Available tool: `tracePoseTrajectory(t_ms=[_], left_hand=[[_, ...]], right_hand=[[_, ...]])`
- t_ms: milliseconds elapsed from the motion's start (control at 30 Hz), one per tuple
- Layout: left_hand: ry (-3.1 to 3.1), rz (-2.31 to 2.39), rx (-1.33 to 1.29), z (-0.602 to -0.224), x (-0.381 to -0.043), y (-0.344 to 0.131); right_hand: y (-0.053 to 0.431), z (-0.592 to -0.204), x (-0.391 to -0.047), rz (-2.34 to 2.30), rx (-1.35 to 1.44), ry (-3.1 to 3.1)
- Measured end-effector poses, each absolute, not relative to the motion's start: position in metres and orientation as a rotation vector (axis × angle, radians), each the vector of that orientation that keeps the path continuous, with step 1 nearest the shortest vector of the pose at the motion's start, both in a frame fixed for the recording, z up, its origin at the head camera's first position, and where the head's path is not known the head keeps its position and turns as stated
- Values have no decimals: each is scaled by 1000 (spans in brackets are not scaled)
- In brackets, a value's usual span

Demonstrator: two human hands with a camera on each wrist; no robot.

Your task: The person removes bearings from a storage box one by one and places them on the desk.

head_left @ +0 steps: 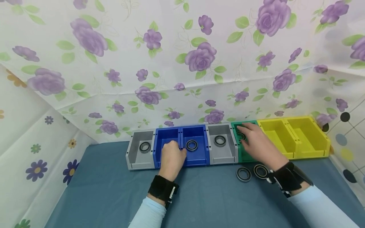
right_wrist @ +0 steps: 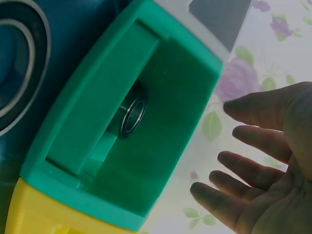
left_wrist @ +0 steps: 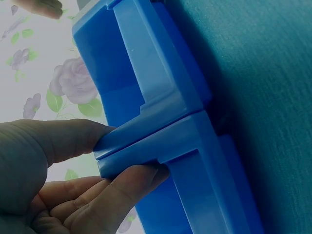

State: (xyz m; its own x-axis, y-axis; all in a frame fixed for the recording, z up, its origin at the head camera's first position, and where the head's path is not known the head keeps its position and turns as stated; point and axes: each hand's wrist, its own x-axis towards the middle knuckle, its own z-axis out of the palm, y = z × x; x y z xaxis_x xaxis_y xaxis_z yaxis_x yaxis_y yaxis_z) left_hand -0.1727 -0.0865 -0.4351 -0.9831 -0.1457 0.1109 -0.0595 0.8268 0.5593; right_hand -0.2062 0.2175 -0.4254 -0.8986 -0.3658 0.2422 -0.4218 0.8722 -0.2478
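Observation:
My left hand (head_left: 172, 158) pinches the adjoining walls of two blue bins (left_wrist: 161, 117), thumb on one side and fingers on the other. A ball bearing (head_left: 192, 145) lies in the right-hand blue bin; my hand partly hides the left one's inside. Over the green bin (right_wrist: 195, 63), my right hand (head_left: 260, 142) is held with fingers spread and nothing between them. One bearing (right_wrist: 133, 116) is inside that green bin. Two more bearings, one (head_left: 243, 174) beside the other (head_left: 260, 171), lie on the blue cloth before the bins, near my right wrist.
The bins stand side by side in a row. A grey bin (head_left: 131, 155) at the left end holds a bearing (head_left: 145, 147), as does another grey bin (head_left: 222, 160) right of the blue pair. Two yellow bins (head_left: 312, 153) end the row. Flowered cloth (head_left: 171, 63) hangs behind.

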Motion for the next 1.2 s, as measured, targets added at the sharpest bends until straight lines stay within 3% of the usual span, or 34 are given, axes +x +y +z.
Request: tracePoseTrajectory(t_ms=[400, 1200], left_hand=[[-2854, -863, 160, -438, -173, -86], [-2859, -865, 177, -438, -173, -86]], right_hand=[[214, -440, -228, 420, 491, -3057], [208, -450, -236, 274, 473, -3229]])
